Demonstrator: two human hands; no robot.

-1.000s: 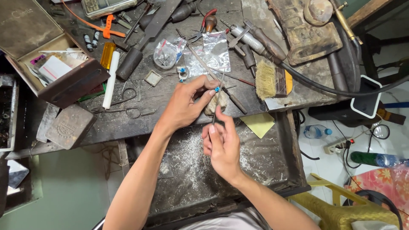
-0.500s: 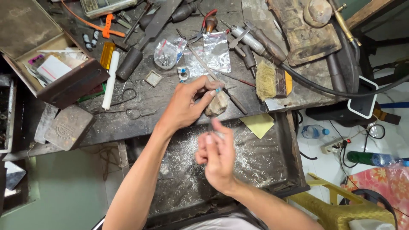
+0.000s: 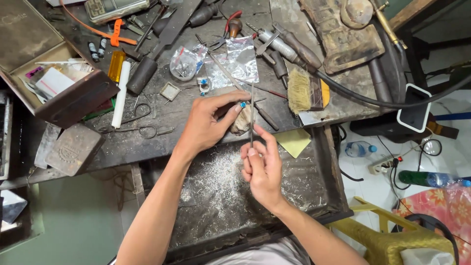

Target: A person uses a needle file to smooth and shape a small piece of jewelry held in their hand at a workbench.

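My left hand (image 3: 208,122) pinches a small ring with a blue stone (image 3: 242,104) against a worn wooden bench peg (image 3: 243,122) at the bench's front edge. My right hand (image 3: 262,169) holds a thin metal needle file (image 3: 252,115) upright by its lower end, just right of the ring. The file's tip reaches up over a shiny foil bag (image 3: 240,61). Below both hands an open drawer (image 3: 324,172) is dusted with silvery filings (image 3: 221,172).
The dark bench carries many tools: a bristle brush (image 3: 300,91), pliers (image 3: 230,27), a clear bag (image 3: 184,61), another blue-stone ring (image 3: 203,84), scissors (image 3: 142,128), a white tube (image 3: 120,93). An open wooden box (image 3: 54,83) sits left. A yellow plastic stool (image 3: 392,238) stands lower right.
My right hand has drawn back from the peg, swung the file around and now holds it upright beside the ring. My left hand has stayed on the ring.
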